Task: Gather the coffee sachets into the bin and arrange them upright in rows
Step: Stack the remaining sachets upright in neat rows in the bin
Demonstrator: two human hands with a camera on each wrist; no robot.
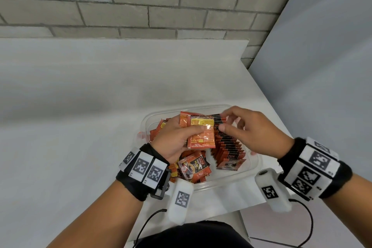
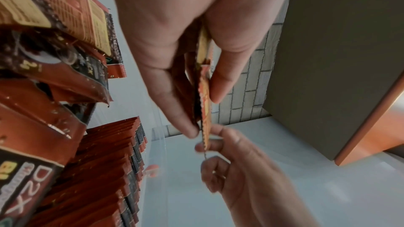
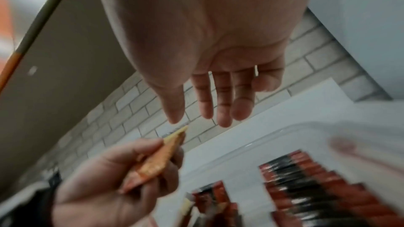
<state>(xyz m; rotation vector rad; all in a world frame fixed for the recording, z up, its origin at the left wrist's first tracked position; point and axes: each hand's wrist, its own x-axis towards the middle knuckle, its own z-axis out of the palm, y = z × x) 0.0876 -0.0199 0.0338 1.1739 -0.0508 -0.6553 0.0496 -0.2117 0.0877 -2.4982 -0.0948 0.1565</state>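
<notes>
Head view shows the left hand with its fingers and thumb pinching a small stack of orange sachets above the clear bin. Just right of the stack, the right hand hovers, fingers loosely spread, holding nothing. Inside the bin, an upright row fills the right side; loose sachets lie at near left. The bin sits on the white bench.
</notes>
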